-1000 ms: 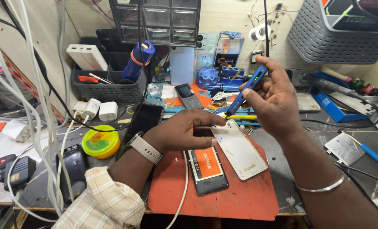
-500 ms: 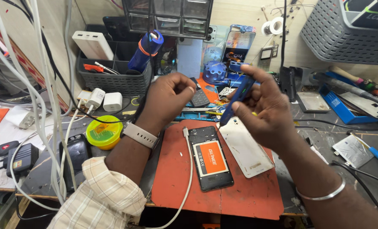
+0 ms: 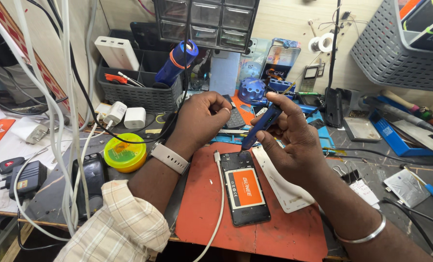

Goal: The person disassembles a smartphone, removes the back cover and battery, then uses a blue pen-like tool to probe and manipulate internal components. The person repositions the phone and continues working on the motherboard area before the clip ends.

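Screwdriver tip on open phone, centre frame.
Right hand [image 3: 294, 145] clamped round blue screwdriver [image 3: 261, 127], tip touching top edge of phone [image 3: 244, 187], which lies back-off on red mat [image 3: 284, 233], orange battery showing. Left hand [image 3: 202, 121] curled shut just above phone; can't tell if it holds anything. White cover [image 3: 284, 187] just right of phone.

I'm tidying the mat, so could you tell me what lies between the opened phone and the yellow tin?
In the head view, the left forearm with its pale wristwatch and a white cable cross between the opened phone and the yellow tin.
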